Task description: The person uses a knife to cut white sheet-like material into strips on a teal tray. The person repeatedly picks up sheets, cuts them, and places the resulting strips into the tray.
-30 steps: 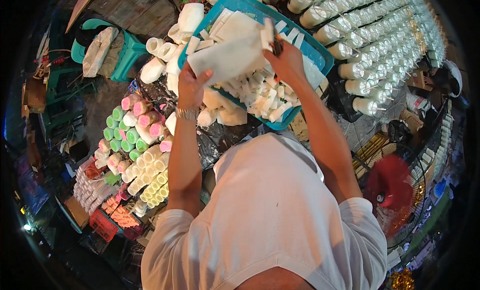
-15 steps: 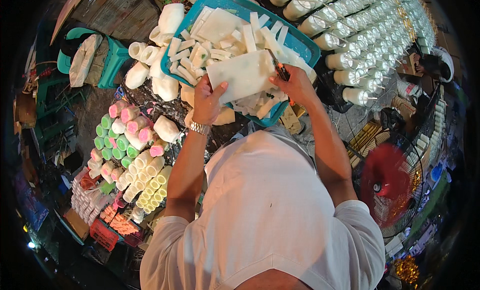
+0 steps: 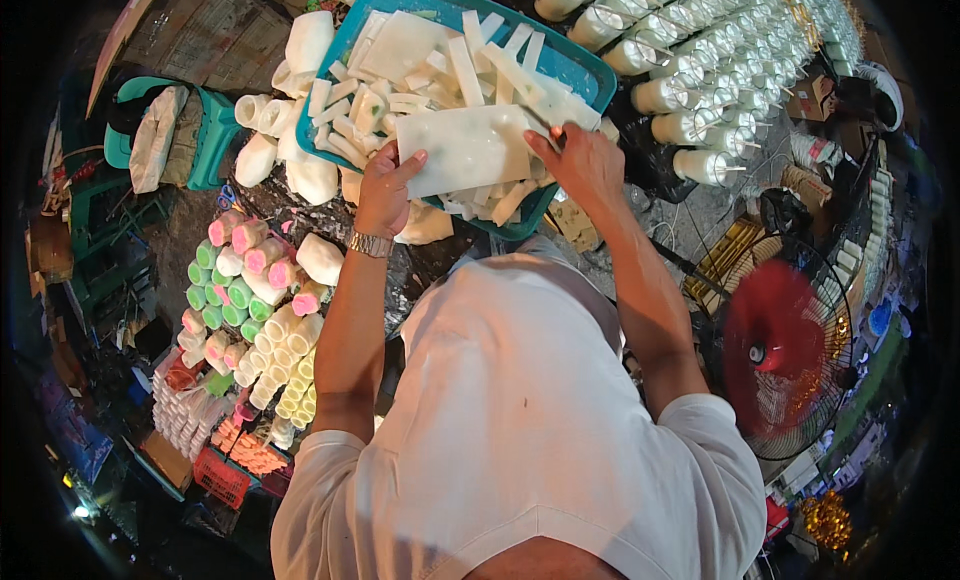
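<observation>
My left hand [image 3: 385, 195] is closed on the left end of a flat, translucent white slab [image 3: 455, 152], held over a blue tray [image 3: 593, 65]. My right hand [image 3: 590, 175] is closed around a dark, slim cutting tool [image 3: 543, 130] at the slab's right edge, its thumb near that edge; the blade is hard to make out. Under and behind the slab, the tray holds several white strips [image 3: 465, 70], offcuts and larger flat pieces [image 3: 400, 45].
Pink, green and cream moulded cylinders [image 3: 240, 295] cover the lower left; white rounded pieces [image 3: 310, 170] lie beside the tray. Rows of white cups [image 3: 660, 95] fill the upper right. A red fan [image 3: 770, 350] stands at right, a teal plastic chair [image 3: 208, 140] at upper left.
The slab and both hands have come down toward me from higher over the tray, uncovering more strips behind. The whole view has also shifted a little.
</observation>
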Tool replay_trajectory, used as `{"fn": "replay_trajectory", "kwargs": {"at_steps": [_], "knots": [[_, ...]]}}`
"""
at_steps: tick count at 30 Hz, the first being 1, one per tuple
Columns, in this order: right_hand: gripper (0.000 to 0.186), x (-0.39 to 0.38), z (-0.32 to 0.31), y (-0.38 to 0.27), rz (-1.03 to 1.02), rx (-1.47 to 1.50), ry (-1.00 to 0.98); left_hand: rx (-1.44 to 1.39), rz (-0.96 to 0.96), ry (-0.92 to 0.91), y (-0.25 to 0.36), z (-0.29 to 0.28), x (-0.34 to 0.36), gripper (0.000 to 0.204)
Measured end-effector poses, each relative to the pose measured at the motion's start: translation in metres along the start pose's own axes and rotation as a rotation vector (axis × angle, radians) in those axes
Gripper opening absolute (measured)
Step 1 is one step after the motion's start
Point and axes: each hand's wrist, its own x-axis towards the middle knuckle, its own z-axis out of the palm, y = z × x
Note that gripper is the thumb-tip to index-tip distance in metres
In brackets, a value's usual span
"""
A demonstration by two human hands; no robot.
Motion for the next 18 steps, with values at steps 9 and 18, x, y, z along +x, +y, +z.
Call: {"fn": "replay_trajectory", "kwargs": {"at_steps": [9, 18], "knots": [[0.050, 0.027, 0.027, 0.008, -0.038, 0.039, 0.002, -0.191, -0.028, -0.013, -0.011, 0.012, -0.021, 0.041], [0.029, 0.046, 0.010, 0.016, -0.047, 0.206, 0.025, -0.059, -0.218, -0.052, -0.008, 0.021, -0.023, 0.041]]}}
